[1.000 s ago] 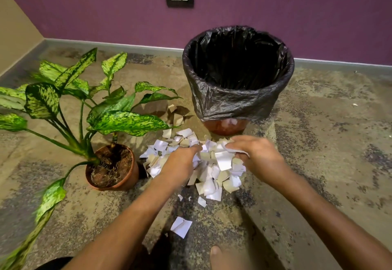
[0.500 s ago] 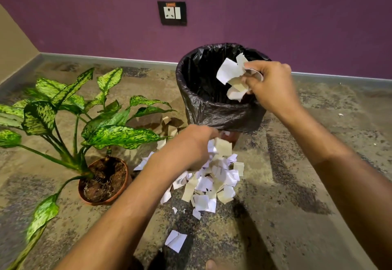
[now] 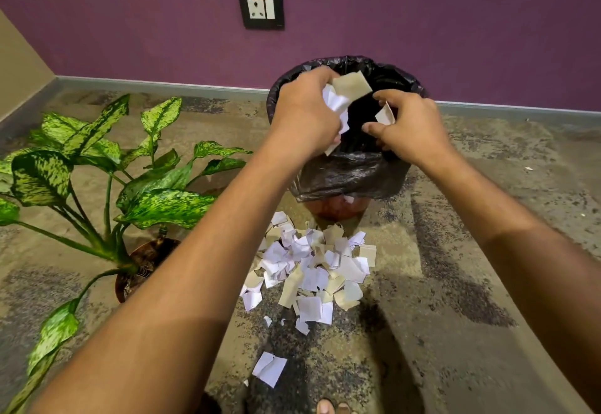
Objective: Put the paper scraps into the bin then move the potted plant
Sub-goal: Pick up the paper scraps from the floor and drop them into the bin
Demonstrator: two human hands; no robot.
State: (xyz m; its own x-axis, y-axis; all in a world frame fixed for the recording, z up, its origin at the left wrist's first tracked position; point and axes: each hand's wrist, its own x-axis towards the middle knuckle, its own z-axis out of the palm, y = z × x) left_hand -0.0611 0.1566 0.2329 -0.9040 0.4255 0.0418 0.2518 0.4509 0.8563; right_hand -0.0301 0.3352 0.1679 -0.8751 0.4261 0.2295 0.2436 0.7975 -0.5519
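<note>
Both hands are over the mouth of the bin (image 3: pixel 351 179), a round tub lined with a black bag. My left hand (image 3: pixel 304 114) grips a bunch of white and beige paper scraps (image 3: pixel 341 98) above the opening. My right hand (image 3: pixel 409 127) has its fingers curled, with one small scrap (image 3: pixel 385 116) at its fingertips. A heap of paper scraps (image 3: pixel 312 267) lies on the floor in front of the bin. The potted plant (image 3: pixel 143 260), with large speckled green leaves in a brown pot, stands to the left.
A single loose scrap (image 3: pixel 270 368) lies nearer to me on the mottled floor. A purple wall with a socket plate (image 3: pixel 260 9) rises behind the bin. A beige wall closes the left side. My toes (image 3: pixel 331 407) show at the bottom edge.
My left hand has lifted a handful of scraps from the heap up to the bin. My right hand has dropped most of its scraps into the bin. The heap is smaller.
</note>
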